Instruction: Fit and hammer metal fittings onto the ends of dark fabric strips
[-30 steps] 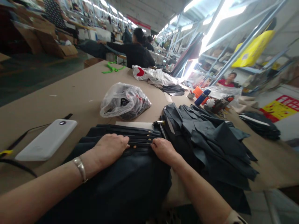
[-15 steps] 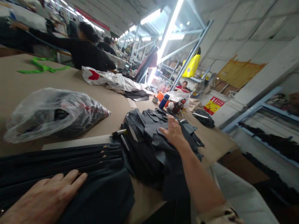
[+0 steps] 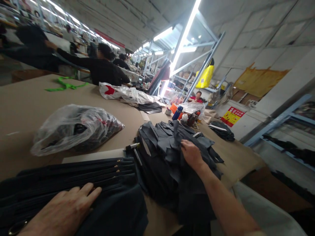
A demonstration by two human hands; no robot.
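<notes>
My left hand [image 3: 66, 206] lies flat, fingers stretched, on a stack of folded dark navy garments [image 3: 118, 196] with small brass-coloured metal bits along the folds. To the right is a loose heap of dark grey cut fabric pieces [image 3: 159, 137]. My right hand [image 3: 192, 152] is closed on the edge of a dark grey fabric piece [image 3: 176, 137] at the top of that heap, and the cloth bunches up by its fingers. The fingertips are partly hidden. Between stack and heap lies a small tool with a black end and a metal rod [image 3: 134, 147], its kind unclear.
A clear plastic bag [image 3: 73, 131] with dark contents sits on the brown-covered table [image 3: 19, 108]. Beyond lie a green strip [image 3: 65, 84], a white plastic bag [image 3: 128, 95], a blue bottle [image 3: 177, 113] and folded dark cloth [image 3: 221, 131]. A co-worker in black [image 3: 103, 67] sits at the far left.
My right hand has gone from open over the heap to closed on a fabric piece, lifting its edge. The camera view has shifted. My left hand stays on the garments.
</notes>
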